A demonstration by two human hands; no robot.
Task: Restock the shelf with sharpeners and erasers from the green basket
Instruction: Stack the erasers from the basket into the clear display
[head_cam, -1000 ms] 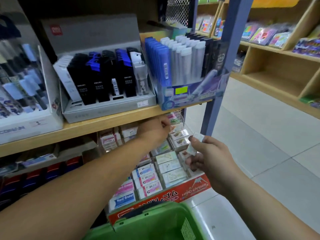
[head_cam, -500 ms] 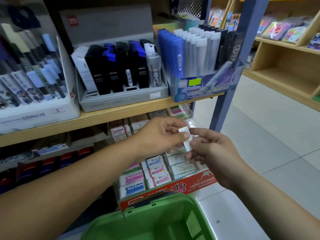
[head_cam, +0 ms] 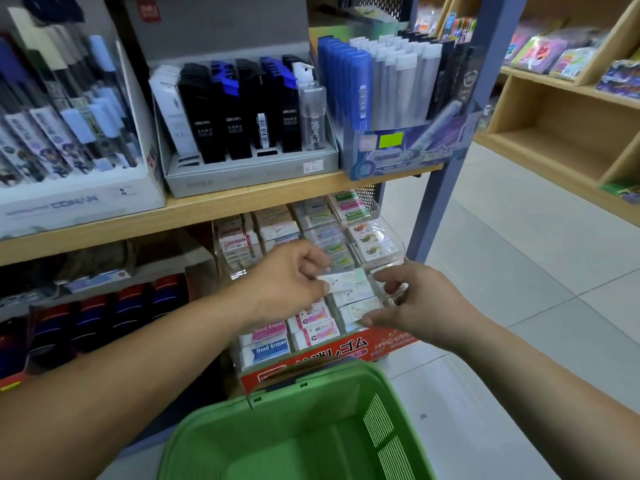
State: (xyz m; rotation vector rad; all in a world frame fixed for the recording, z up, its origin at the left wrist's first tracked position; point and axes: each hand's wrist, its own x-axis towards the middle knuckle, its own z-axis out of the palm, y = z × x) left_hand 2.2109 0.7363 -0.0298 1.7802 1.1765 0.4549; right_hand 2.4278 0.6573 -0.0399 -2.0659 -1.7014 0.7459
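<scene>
Pinching eraser [head_cam: 341, 280] by one end w/ L hand [head_cam: 287, 282], over front-right corner of display [head_cam: 346, 345]. R hand [head_cam: 422, 303] half-curled just beside, can't tell if gripping anything. Prob light, stiff, slick wrap: best gripped across long sides. Basket [head_cam: 311, 382] below.
</scene>
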